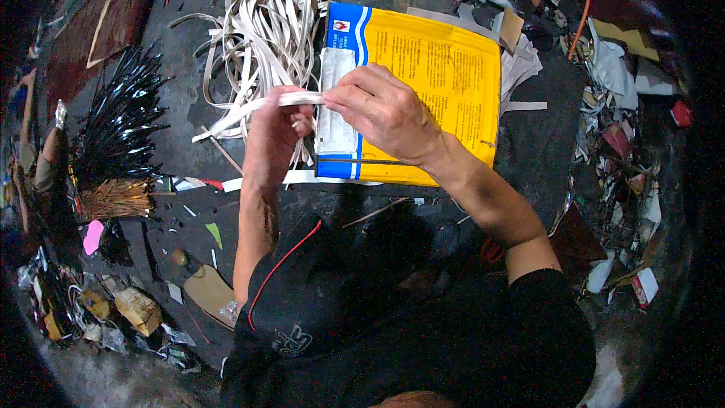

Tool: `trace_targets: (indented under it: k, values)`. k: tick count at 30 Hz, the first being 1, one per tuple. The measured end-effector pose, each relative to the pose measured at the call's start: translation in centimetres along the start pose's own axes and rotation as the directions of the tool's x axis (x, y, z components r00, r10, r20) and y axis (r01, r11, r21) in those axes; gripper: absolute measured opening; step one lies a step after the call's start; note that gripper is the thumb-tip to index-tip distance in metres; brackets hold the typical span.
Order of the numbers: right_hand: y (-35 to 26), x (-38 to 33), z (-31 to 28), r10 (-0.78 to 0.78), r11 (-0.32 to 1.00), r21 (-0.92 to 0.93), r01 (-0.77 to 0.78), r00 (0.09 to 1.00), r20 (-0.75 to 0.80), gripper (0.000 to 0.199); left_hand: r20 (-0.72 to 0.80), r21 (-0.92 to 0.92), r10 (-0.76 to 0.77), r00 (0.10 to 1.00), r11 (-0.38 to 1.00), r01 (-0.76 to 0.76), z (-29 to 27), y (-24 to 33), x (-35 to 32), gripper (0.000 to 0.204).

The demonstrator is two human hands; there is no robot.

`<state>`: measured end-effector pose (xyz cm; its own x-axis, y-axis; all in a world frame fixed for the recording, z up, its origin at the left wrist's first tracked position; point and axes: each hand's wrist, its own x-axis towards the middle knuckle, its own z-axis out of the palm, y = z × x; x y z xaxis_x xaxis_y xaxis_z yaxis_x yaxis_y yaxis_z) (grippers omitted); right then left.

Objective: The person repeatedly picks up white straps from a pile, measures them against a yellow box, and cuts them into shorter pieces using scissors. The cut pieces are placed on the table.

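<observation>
Pinching the white strip (pixel 308 98) now, my right hand (pixel 387 112) bent in close over the yellow-and-blue panel (pixel 434 68), my slightly blurred left hand (pixel 276 127) curled round it too

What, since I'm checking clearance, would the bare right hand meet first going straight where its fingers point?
Beyond the flat white strip it pinches, the right hand would probably meet the bare left hand first; depth is unclear.

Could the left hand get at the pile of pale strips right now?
Probably yes: the left hand is close beside the pile of pale strips, nothing visibly blocking it, though it holds a white strip.
</observation>
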<state>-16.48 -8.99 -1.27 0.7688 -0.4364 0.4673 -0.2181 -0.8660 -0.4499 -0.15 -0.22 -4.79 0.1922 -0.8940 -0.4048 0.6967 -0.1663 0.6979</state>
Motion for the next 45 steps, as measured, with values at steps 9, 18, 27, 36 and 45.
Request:
trace_targets:
  k: [9,18,27,36,45]
  values:
    - [-1.2,-0.3,-2.3,0.264,0.934,0.233,-0.272,0.962,0.068,0.010,-0.018,0.553,0.305,0.952,0.796,-0.245,1.7,-1.3,-0.2,0.017]
    - [-1.7,-0.8,-1.9,0.235,0.961,0.104,-0.256,0.954,0.184,0.028,0.009,0.590,0.385,0.923,0.743,-0.316,1.5,-1.7,0.4,0.015]
    - [-4.0,-2.6,0.0,0.185,0.925,-0.344,-0.159,0.982,0.045,0.042,-0.157,-0.095,-0.023,0.987,0.995,0.009,-1.7,-0.7,-0.6,0.025]
    - [8.2,-6.5,-20.4,0.350,0.921,-0.151,-0.360,0.932,-0.089,0.029,0.240,0.002,0.356,0.903,0.930,-0.367,1.1,11.2,3.4,0.048]
    - [16.8,-29.1,-19.4,0.814,0.580,-0.205,-0.788,0.569,0.116,0.023,0.209,0.769,0.118,0.971,0.593,-0.238,5.0,6.6,-2.1,0.023]
